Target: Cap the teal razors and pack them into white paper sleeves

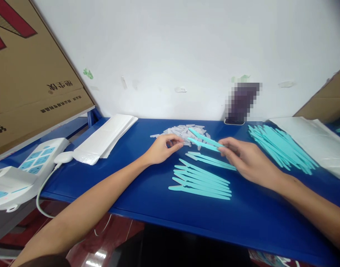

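Observation:
My right hand (239,155) pinches the handle ends of two turquoise eyebrow razors (205,138), whose blade ends point left over the table. At the near side of a heap of small translucent caps (179,130), my left hand (163,148) has thumb and forefinger drawn together; whether a cap is between them I cannot make out. Below the hands, several eyebrow razors (203,183) lie side by side in a row, blade ends to the left. Two more razors (210,161) lie just above that row, partly under my right hand.
A larger pile of turquoise razors (281,148) lies at the right beside a clear plastic bag (309,137). White flat bags (105,137) are stacked at the left, near a power strip (42,159) with a cable. A blurred phone (240,104) leans on the wall. A cardboard box (33,63) stands left.

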### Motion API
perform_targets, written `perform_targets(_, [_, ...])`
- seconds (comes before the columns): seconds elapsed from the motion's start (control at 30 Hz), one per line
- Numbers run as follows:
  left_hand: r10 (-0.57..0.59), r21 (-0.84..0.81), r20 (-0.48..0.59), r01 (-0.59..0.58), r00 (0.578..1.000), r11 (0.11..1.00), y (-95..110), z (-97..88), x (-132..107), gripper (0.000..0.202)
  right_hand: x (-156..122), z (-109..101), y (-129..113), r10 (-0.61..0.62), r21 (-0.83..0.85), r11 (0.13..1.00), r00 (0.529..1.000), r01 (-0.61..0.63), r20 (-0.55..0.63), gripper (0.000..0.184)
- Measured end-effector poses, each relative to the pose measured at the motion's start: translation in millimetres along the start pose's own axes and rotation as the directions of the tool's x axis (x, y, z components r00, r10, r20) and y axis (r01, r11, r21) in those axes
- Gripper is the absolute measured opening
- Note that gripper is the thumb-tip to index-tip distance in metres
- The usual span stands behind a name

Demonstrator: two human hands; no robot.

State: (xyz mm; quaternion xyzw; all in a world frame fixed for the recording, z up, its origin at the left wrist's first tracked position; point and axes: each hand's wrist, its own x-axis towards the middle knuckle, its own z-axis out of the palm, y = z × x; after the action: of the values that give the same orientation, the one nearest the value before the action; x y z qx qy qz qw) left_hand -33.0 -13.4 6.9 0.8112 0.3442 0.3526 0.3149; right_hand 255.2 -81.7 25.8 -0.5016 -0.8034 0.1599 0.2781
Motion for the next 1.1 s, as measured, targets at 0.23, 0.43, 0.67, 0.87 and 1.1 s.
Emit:
perform_targets(0.23, [-0.143, -0.243, -0.042, 0.129, 0.989, 0.961, -3.3, 0.6, 1.7, 0.03, 1.8, 5.6, 7.7, -0.028, -0.01, 1.0, 0.995, 0.027, -0.093, 0.026])
perform_targets(0.43, [-0.163, -0.326, -0.03, 0.144, 0.986, 0.934, 0.5, 1.2, 1.8, 0.028, 0.3, 3.7, 7.7, -0.039, -0.016, 0.999, 0.996, 0.038, -0.084, 0.023])
perform_targets(0.67, [-0.203, -0.343, -0.018, 0.184, 0.979, 0.921, 2.8, 5.8, 0.6, 0.032, 1.2, 2.9, 6.0, -0.069, -0.036, 0.997, 0.996, 0.067, -0.056, 0.024])
perform_targets(0.87, [-0.264, -0.411, -0.042, 0.225, 0.964, 0.884, 4.0, 8.8, 1.5, 0.033, 0.3, -2.3, 5.7, -0.066, -0.052, 0.997, 0.996, 0.063, -0.062, 0.025])
perform_targets(1.1, [-0.194, -0.38, 0.041, 0.195, 0.98, 0.904, 13.4, 14.1, -2.1, 0.031, -0.9, 4.1, -5.0, -0.028, 0.037, 0.999, 0.999, 0.03, -0.046, 0.024])
